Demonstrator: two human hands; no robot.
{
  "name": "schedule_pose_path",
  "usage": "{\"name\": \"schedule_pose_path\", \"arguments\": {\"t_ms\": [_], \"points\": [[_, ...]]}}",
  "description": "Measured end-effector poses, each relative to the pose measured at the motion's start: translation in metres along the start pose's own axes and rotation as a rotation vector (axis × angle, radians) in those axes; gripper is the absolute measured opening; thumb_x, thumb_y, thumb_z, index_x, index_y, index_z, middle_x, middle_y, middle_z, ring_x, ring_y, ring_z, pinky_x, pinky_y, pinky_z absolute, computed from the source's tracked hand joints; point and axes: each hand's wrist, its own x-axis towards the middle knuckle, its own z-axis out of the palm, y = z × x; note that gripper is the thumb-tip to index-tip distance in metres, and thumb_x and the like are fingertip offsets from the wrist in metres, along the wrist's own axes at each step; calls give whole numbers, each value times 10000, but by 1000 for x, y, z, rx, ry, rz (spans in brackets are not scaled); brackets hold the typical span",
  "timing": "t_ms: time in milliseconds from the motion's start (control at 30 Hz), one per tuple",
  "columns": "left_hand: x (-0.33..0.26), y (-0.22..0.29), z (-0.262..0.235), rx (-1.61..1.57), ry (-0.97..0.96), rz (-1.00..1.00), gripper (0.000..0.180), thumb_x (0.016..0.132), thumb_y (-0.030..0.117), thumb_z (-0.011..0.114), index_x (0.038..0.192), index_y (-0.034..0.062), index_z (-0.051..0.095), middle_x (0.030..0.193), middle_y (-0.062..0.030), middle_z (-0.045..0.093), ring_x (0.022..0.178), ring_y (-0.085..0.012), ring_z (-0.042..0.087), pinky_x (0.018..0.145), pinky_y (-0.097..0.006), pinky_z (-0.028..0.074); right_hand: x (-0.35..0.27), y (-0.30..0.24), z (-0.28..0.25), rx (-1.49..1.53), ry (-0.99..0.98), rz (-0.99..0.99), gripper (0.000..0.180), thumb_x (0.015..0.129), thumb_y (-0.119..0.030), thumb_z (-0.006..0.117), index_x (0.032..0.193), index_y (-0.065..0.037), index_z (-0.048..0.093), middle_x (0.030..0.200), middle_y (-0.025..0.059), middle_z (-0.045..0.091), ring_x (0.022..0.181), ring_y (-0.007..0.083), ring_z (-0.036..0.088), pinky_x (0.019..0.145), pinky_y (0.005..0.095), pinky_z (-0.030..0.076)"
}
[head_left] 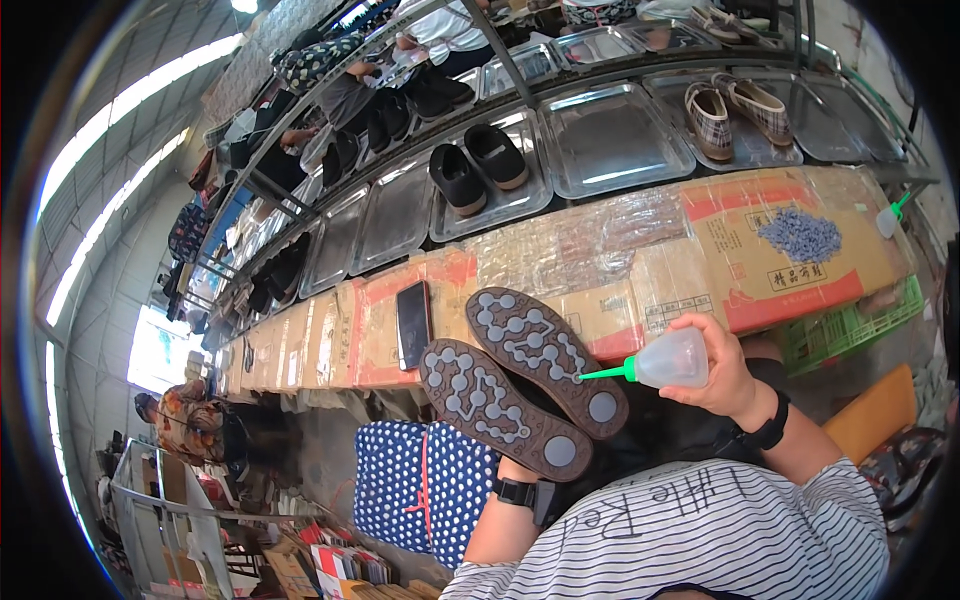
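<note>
A pair of dark shoes is turned soles up at the table's near edge, the left shoe (480, 400) overlapping the right shoe (530, 340). Their brown soles carry raised grey-blue pads and a round heel pad. My left hand (516, 470) reaches beneath the heels and holds the pair; its fingers are hidden. In my right hand (728, 368), fingers wrap round a translucent squeeze bottle (672, 360) with a green nozzle. The bottle lies sideways, its tip at the right shoe's sole, just ahead of the heel; whether it touches is unclear.
Cardboard covers the table (590, 260). A phone (413, 325) lies left of the shoes; grey-blue pellets (800, 235) are heaped at right. Behind, a rack holds metal trays (615, 140), black shoes (478, 168) and plaid shoes (735, 115). A green crate (850, 325) sits under the table's right end.
</note>
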Motion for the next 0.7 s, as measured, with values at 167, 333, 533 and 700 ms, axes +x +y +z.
{"name": "schedule_pose_path", "arguments": {"t_ms": [167,333,533,700], "points": [[4,-8,-12,36,4,11,462,993,296,496,1386,65,424,1327,-123,514,1191,-231,524,945,-356,476,0,-2,4,-87,-11,-1,707,625,-173,895,1201,-60,500,966,94,646,850,221,661,767,316,524],[5,-19,-23,79,9,19,465,987,291,505,1386,66,425,1328,-126,516,1194,-230,523,952,-355,471,2,-9,4,-192,-14,-48,711,619,-162,897,1200,-55,502,996,114,644,862,260,668,771,328,529],[9,-26,-38,134,11,22,469,981,285,516,1386,66,426,1329,-130,518,1198,-229,521,960,-354,465,5,-16,3,-246,-13,-114,696,611,-120,894,1190,-47,513,1033,127,635,877,276,666,772,335,531],[21,-29,-41,178,18,29,473,975,279,526,1386,67,427,1330,-134,519,1201,-228,519,967,-353,460,8,-23,5,-259,-18,-156,681,608,-109,893,1177,-43,525,1030,133,632,883,281,666,771,337,532]]}}
